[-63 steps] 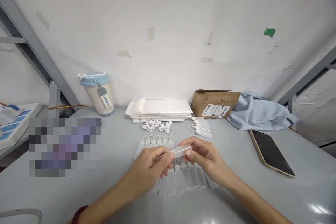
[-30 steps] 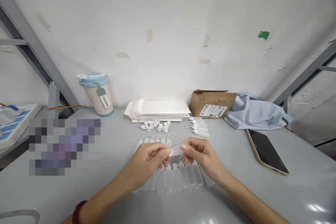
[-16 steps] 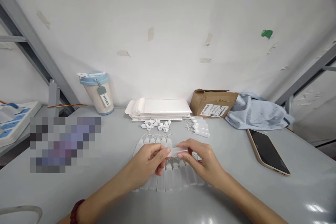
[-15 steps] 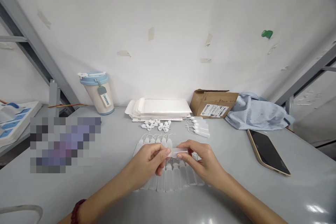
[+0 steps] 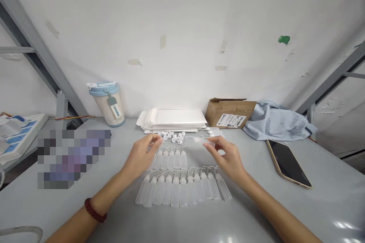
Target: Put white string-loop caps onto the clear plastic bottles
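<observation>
My right hand (image 5: 228, 155) pinches a small clear plastic bottle (image 5: 197, 139), blurred, lying sideways between its fingertips. My left hand (image 5: 144, 152) is closed at the fingertips beside a pile of small white caps (image 5: 173, 136); whatever it pinches is too small to make out. Below the hands lies a long row of clear plastic bottles (image 5: 175, 193) with thin white loops at their tops. Behind it is a shorter row of like bottles (image 5: 171, 160), its left end partly covered by my left hand.
At the back stand a stack of white packets (image 5: 179, 115), a cardboard box (image 5: 230, 114) and a tumbler (image 5: 107, 102). A blue cloth (image 5: 278, 121) and a phone (image 5: 289, 163) are on the right. Several more bottles (image 5: 213, 132) lie before the box. A power strip (image 5: 21, 136) sits far left.
My hands have moved apart. The left has gone left and back to the caps, leaving the bottle; the right has moved slightly right and back with it. The rows are now uncovered.
</observation>
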The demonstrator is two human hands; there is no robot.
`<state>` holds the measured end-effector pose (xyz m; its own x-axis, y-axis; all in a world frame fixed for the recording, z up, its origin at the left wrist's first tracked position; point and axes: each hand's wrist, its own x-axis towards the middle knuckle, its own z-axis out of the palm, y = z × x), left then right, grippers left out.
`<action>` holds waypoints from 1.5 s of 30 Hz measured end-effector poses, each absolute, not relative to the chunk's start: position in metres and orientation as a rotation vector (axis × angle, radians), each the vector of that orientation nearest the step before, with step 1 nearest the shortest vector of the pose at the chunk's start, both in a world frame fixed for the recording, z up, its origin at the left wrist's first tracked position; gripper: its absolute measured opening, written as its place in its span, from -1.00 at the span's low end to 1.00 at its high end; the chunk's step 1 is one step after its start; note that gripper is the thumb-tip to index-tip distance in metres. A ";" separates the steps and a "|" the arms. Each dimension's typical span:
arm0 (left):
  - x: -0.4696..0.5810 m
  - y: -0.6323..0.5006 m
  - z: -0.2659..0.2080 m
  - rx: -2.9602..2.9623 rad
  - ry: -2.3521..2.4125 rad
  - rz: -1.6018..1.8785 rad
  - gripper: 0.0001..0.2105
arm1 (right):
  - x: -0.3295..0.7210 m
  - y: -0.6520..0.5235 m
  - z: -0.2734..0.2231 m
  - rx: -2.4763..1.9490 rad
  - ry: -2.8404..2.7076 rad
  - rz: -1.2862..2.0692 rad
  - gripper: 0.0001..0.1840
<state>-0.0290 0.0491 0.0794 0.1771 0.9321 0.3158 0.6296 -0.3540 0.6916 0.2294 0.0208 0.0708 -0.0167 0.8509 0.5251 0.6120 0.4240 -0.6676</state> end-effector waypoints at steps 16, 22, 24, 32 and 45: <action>-0.058 0.093 0.039 2.431 1.435 0.912 -0.73 | 0.297 0.075 0.039 -1.553 -1.830 -0.012 -0.76; -0.057 0.092 0.039 2.374 1.501 0.930 -0.77 | 0.287 0.071 0.045 -1.430 -1.886 -0.168 -0.78; -0.056 0.091 0.039 2.350 1.551 0.936 -0.78 | 0.275 0.061 0.052 -1.342 -1.922 -0.185 -0.78; -0.050 0.083 0.043 2.399 1.537 0.933 -0.81 | 0.218 0.011 0.077 -1.123 -2.486 0.328 -0.68; -0.040 0.068 0.056 2.384 1.489 1.048 -0.79 | 0.218 0.012 0.078 -1.213 -2.553 0.608 -0.59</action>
<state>-0.0402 0.0676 0.0561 0.2668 0.8344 0.4823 0.7356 -0.4997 0.4574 0.2183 0.0119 0.0780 -0.6222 0.7815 0.0455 0.6770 0.5664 -0.4699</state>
